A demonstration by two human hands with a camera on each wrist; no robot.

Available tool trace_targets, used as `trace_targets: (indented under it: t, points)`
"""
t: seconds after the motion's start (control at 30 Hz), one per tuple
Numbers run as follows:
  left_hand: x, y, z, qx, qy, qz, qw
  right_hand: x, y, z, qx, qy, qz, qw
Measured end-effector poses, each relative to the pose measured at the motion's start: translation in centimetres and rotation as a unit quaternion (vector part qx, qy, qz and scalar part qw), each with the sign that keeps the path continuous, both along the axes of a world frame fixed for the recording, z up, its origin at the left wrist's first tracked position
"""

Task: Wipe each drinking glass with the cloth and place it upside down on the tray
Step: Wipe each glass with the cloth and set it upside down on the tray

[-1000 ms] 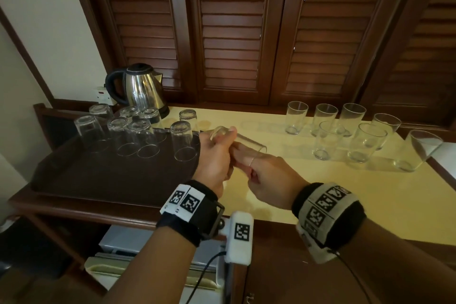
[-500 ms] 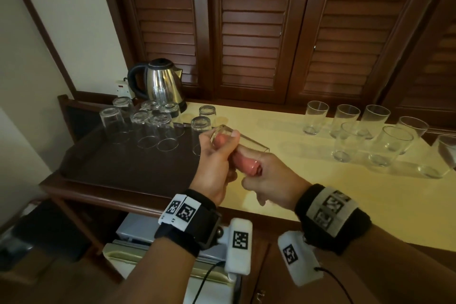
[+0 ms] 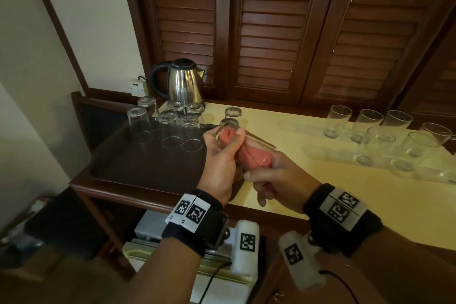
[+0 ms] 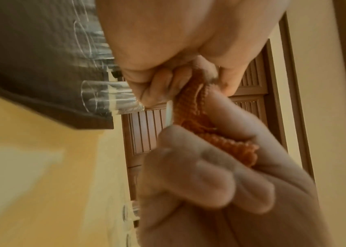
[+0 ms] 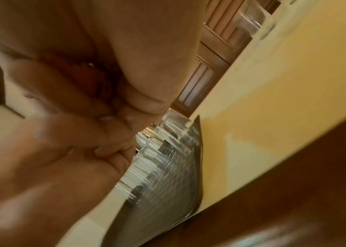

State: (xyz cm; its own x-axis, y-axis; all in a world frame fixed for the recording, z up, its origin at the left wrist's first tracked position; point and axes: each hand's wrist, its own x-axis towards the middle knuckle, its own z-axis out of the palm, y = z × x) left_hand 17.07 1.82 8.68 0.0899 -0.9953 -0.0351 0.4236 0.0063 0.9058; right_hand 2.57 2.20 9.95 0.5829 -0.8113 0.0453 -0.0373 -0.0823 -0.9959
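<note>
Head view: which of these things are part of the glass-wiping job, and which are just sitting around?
Part of the job:
held glass
pink cloth
left hand
right hand
tray
upturned glasses
upright glasses

Just there:
kettle
wall socket
louvred doors

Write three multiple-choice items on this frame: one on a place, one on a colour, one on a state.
1. Where is the cloth? A on the tray; B inside the held glass; C over the kettle.
2. What colour is the cloth? A pink; B white; C blue.
3. How do the counter glasses at right stand? A upside down; B on their sides; C upright.
Key: 1 B, it fills the glass that the left hand grips; 2 A, pink shows through the glass; 3 C, their open rims face up.
</note>
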Motion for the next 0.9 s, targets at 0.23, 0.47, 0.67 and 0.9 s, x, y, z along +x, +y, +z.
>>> trace_targets:
  t: [0.23, 0.47, 0.67, 0.9]
  points:
    - [3.3, 0.1, 0.2, 0.039, -0.033, 0.008, 0.999, 3.9, 0.2, -1.3, -0.327, 0.210, -0.073, 0.919]
    - [5.2, 0.6, 0.2, 0.045, -0.042, 0.008, 0.998, 5.4, 0.6, -0.6, -0.216, 0.148, -0.043, 0.964]
    - [6.0, 1.3, -0.3, 0.032, 0.019, 0.030, 0.999, 7.4, 1.2, -0.4, -0.180, 0.131, -0.021, 0.975]
    - [7.5, 0.9, 0.8, 0.044, -0.024, -0.009, 0.999, 8.4, 1.4, -0.5, -0.330, 0.287, -0.061, 0.897]
